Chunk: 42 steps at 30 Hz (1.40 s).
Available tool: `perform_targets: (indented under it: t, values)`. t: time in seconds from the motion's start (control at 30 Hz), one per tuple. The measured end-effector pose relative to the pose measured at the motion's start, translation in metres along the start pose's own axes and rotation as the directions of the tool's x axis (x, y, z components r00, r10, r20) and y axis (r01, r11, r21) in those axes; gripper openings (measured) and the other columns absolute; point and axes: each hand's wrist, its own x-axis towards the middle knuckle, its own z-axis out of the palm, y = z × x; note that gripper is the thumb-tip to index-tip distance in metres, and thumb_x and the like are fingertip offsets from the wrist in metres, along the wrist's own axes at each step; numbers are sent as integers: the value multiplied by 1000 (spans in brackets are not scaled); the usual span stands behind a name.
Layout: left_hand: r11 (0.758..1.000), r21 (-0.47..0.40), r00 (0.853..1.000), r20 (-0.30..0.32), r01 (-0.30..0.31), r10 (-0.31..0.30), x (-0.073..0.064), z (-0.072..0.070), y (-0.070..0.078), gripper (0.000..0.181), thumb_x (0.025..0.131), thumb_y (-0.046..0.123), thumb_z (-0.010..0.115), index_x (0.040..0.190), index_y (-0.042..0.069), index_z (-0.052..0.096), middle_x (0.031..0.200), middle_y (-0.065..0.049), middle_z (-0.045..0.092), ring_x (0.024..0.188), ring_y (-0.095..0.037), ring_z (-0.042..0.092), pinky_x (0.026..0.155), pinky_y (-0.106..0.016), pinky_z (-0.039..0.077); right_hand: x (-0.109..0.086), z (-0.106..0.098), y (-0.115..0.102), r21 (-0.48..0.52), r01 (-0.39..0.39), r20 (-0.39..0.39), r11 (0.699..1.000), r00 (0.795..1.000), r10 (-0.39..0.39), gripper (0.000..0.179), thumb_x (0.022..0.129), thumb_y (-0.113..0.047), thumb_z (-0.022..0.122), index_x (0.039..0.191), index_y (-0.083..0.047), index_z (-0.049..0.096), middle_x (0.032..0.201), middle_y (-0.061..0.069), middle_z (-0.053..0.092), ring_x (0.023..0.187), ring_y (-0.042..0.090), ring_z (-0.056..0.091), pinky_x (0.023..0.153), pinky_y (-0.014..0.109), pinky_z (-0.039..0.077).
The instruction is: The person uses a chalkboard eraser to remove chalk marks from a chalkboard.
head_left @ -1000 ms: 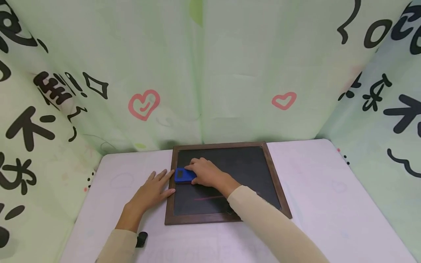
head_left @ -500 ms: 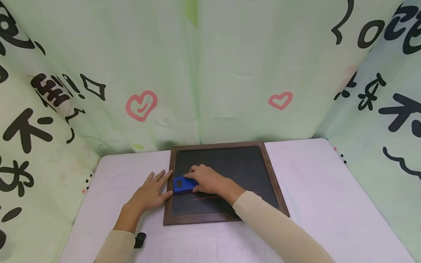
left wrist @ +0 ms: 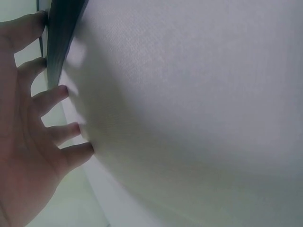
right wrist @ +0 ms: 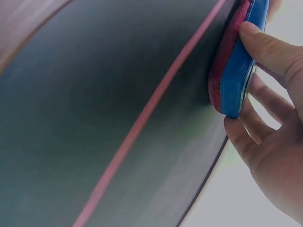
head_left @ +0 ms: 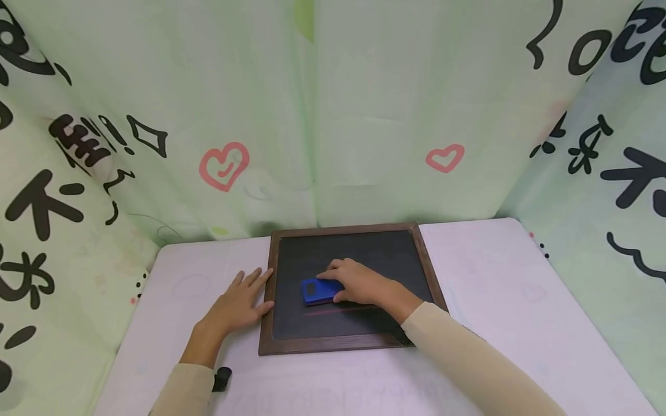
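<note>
A blackboard (head_left: 354, 248) in a brown wooden frame lies on the table. My right hand (head_left: 359, 282) grips a blue board eraser (head_left: 318, 292) on the board's dark surface. In the right wrist view the eraser (right wrist: 234, 71) shows a red felt underside, held between thumb and fingers. A pink chalk line (right wrist: 142, 118) crosses the board just nearer to me than the eraser. My left hand (head_left: 240, 306) lies with spread, straight fingers against the left side of the frame. In the left wrist view, the thumb and forefinger of the left hand (left wrist: 28, 123) touch the frame's edge (left wrist: 61, 38).
The white table (head_left: 499, 289) extends around the board on both sides and in front. A light green curtain (head_left: 364, 115) with printed hearts and black lettering hangs behind and at both sides. A black wrist strap piece (head_left: 222, 379) shows beside the left sleeve.
My right hand has brought the eraser toward me, then slid it right, from the frame's left side toward the board's middle. The left hand has stayed at the frame.
</note>
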Motion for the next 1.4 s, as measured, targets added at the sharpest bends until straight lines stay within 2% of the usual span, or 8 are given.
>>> perform_targets:
  t: [0.4,0.83,1.1,1.4]
  values:
    - [1000,-5,1000,-2,-5,5,-1,-1,0,74,102,47,59,163,16,32,165,-22,35,147,-62,26,105,-78,38,-47,-7,44,63,-79,-37,995,996,82,59,92,-24,80,147,-16,60,142,12,58,131,34,55,108,51,49]
    - [1000,-11,1000,-10,-1,0,-1,1,-1,74,102,48,58,164,18,31,166,-20,34,149,-60,25,104,-78,39,-96,-9,90,71,-114,-123,991,985,122,58,90,-21,82,144,-13,62,136,15,62,125,38,59,103,56,51]
    - [1000,-5,1000,-15,-5,5,-2,-1,0,74,102,48,59,164,17,32,165,-21,36,148,-61,26,103,-78,40,-112,-13,105,83,-135,-147,987,978,146,58,89,-19,83,143,-11,63,134,18,62,124,41,59,102,58,51]
    - [1000,7,1000,-4,1,-1,0,1,-1,74,103,49,58,164,17,31,165,-21,35,148,-61,27,102,-78,40,-116,-13,111,93,-128,-156,987,978,141,56,89,-19,83,141,-10,63,131,16,63,122,39,61,101,57,51]
